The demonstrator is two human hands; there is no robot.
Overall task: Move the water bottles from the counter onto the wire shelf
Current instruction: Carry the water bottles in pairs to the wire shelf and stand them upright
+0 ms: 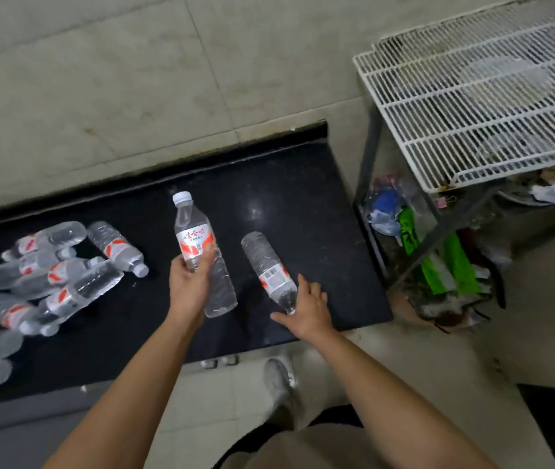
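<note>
Black polished stone counter (303, 198) carries the task's goods: a loose pile of clear plastic water bottles with red-and-white labels (56, 275) lying on their sides at its left end, well apart from the white wire shelf (472, 106) that stands off the counter's right end. Shelf top looks bare, so the job reads as early.

Left hand (189, 286) is clenched around a clear white-capped water bottle (193, 238), fingers wrapped over the lower edge of the label, cap pointing away and up, the bottle tilted, not upright. Whether its base touches the counter I cannot tell. Right hand (306, 308) is released, fingers spread, palm down, touching or just beside the neck end of a second clear bottle lying flat (269, 269), base pointing away. No grasp on it yet.

Step in hand, as I judge it: secure a bottle in each hand, then carry both right. To do it well, the right hand should slide up from the narrow neck and close around the labelled waist, where the body is stiffer and less slippery. A round bottle on a glossy top will roll if nudged, so come down on it, don't push sideways. Lay them along the wires' cross direction or stand them carefully.

Both forearms are bare, extended forward and down, the left wrist cocked upward, the right wrist flat and low.
</note>
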